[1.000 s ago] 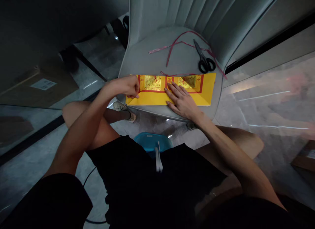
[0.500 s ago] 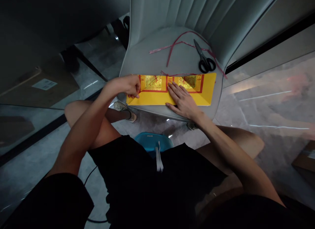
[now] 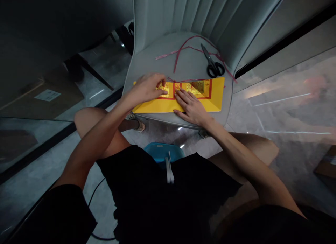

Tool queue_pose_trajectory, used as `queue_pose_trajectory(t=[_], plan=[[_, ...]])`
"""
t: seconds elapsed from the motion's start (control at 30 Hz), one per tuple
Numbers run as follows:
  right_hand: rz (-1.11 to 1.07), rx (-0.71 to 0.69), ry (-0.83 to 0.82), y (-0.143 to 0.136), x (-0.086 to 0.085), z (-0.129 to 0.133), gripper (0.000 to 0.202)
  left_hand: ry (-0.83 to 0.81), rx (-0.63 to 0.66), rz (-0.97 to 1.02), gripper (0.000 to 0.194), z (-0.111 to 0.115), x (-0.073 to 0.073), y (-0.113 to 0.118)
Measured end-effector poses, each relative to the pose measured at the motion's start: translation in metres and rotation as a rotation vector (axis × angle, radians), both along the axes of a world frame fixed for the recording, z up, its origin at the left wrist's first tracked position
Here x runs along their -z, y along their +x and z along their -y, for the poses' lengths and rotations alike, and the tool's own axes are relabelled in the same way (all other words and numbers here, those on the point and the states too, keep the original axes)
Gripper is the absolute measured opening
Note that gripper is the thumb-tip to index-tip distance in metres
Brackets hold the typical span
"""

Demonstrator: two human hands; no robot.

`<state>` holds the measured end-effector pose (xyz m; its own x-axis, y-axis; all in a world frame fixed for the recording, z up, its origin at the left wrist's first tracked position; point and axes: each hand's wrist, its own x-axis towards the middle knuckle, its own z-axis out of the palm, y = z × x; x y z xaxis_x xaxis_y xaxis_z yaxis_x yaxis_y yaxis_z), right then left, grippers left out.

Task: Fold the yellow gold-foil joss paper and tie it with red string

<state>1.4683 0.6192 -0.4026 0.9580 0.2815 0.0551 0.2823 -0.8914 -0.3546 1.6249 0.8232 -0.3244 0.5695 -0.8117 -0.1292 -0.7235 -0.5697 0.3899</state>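
A long yellow paper piece [image 3: 157,106] with red borders and gold printed patterns lies along the front of a grey chair seat [image 3: 147,67]. My right hand [image 3: 192,108] lies on its middle, fingers spread and flat. Over its left part is my left hand [image 3: 151,88], thumb and fingers curved and apart, with nothing seen between them. Black-handled scissors [image 3: 214,67] rest behind the paper's right part. Pink-red ribbon strands [image 3: 177,58] curve across the seat beside the scissors, and a short one runs along the paper's back edge.
Below the seat's front edge is a blue plastic stool or container [image 3: 164,151] between my legs. A cardboard box [image 3: 42,98] is at the left, another [image 3: 327,163] at the far right. A black cable [image 3: 91,198] lies on the floor.
My left hand has moved right and up from the paper's left end, and its closed fingers have opened. My right hand stays on the paper. The view has shifted slightly.
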Motion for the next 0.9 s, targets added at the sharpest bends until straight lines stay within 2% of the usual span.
queue_pose_trajectory(t=[0.07,0.17,0.27,0.37,0.67,0.9], plan=[[0.006,-0.005,0.005,0.001,0.002,0.000,0.082,-0.076,0.100,0.069,0.035,0.014,0.011,-0.016],[0.015,0.002,0.019,0.002,0.005,-0.001,0.081,-0.028,0.225,0.107,0.052,0.032,0.033,-0.037],[0.018,0.027,0.039,0.003,0.009,-0.002,0.080,0.065,0.226,0.109,0.067,0.037,0.050,-0.049],[0.009,0.024,0.046,0.004,0.010,-0.002,0.082,0.057,0.181,0.123,0.075,0.033,0.061,-0.052],[-0.020,0.013,0.036,0.001,0.003,-0.002,0.085,0.055,0.183,0.156,0.074,0.026,0.061,-0.053],[-0.027,0.022,0.088,-0.004,-0.001,0.007,0.092,0.036,0.189,0.131,0.077,0.026,0.061,-0.054]])
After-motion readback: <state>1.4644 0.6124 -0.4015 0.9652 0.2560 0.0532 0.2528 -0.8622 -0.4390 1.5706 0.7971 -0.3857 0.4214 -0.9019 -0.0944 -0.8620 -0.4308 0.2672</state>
